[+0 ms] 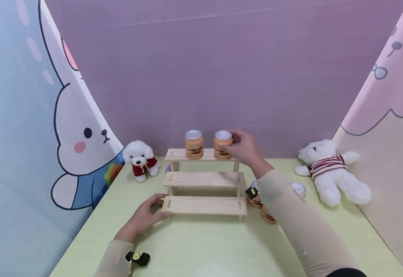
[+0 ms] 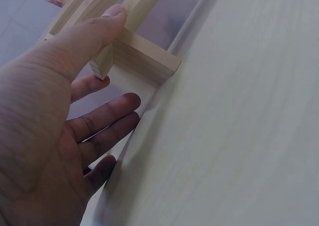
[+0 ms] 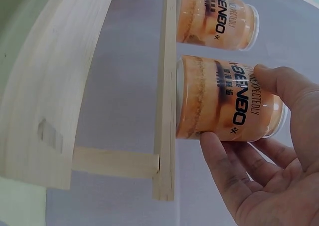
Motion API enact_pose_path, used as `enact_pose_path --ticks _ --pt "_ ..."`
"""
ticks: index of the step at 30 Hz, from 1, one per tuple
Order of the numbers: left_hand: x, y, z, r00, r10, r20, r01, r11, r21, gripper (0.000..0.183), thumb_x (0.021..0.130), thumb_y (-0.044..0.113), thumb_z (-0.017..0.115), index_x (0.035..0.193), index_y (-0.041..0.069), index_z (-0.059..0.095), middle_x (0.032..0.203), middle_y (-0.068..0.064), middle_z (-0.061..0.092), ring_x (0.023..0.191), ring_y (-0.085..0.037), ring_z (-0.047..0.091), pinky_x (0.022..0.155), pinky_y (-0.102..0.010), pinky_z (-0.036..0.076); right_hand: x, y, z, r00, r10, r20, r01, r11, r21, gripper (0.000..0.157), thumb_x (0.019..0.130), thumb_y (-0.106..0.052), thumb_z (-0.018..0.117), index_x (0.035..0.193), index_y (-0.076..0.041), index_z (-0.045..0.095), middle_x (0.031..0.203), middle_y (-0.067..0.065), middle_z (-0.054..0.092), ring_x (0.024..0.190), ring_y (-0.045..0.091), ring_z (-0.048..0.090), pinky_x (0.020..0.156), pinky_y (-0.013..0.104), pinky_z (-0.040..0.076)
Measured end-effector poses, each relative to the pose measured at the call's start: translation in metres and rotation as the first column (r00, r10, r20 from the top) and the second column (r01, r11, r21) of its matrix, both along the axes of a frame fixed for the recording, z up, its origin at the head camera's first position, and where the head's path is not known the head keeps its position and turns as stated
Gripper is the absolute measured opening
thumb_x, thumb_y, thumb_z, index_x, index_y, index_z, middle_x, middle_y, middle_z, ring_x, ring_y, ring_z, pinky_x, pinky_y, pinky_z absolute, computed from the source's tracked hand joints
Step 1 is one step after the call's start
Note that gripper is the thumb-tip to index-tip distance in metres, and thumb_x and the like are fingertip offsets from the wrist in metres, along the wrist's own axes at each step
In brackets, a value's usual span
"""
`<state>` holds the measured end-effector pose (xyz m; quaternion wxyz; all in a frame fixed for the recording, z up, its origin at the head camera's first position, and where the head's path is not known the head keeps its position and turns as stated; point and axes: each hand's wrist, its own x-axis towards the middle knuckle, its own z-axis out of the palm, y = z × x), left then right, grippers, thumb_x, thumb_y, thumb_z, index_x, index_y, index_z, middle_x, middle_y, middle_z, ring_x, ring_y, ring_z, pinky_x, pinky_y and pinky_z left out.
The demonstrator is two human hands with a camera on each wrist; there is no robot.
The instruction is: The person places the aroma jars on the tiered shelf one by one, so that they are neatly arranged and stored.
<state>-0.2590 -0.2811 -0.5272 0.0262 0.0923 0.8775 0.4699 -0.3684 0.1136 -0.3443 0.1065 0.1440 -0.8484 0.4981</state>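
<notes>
A three-step wooden display rack (image 1: 204, 179) stands on the table. My left hand (image 1: 145, 216) pinches the left end of its lowest step, thumb on the front and index finger behind, as the left wrist view shows; the other fingers stay off the wood. My right hand (image 1: 245, 148) grips an orange can (image 3: 224, 99) with a silver lid, thumb on one side and fingers on the other. That can is upright at the right end of the top step, its base right at the board. A second orange can (image 1: 194, 145) stands upright to its left.
More orange cans (image 1: 268, 215) are on the table right of the rack, partly hidden by my right forearm. A white toy dog (image 1: 140, 159) sits at the back left, and a white teddy bear (image 1: 333, 173) leans at the back right. A purple backdrop (image 1: 222, 77) rises behind.
</notes>
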Motion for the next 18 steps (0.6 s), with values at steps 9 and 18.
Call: enact_pose_path --ticks 9,18 --pt "0.0010 0.0004 0.0017 1.000 -0.002 -0.004 0.002 1.000 -0.005 0.066 0.085 0.042 0.088 0.142 0.030 0.058 0.118 0.002 0.069 0.126 -0.026 0.059 0.115 -0.062 0.037 0.0004 -0.0064 0.0021 0.999 0.010 0.031 -0.010 1.000 -0.002 0.071 0.087 -0.027 0.088 0.147 -0.009 0.056 0.124 0.010 0.065 0.113 0.028 0.064 0.091 0.045 0.058" --pt "0.0012 0.0006 0.0027 1.000 -0.001 -0.007 0.002 1.000 0.004 0.065 0.086 0.040 0.088 0.142 0.028 0.058 0.119 0.002 0.069 0.127 -0.028 0.059 0.115 -0.063 0.037 0.0001 -0.0095 0.0025 0.999 0.018 0.036 -0.019 0.999 0.038 0.072 0.089 -0.026 0.087 0.150 -0.008 0.054 0.129 0.012 0.066 0.117 0.029 0.063 0.096 0.046 0.057"
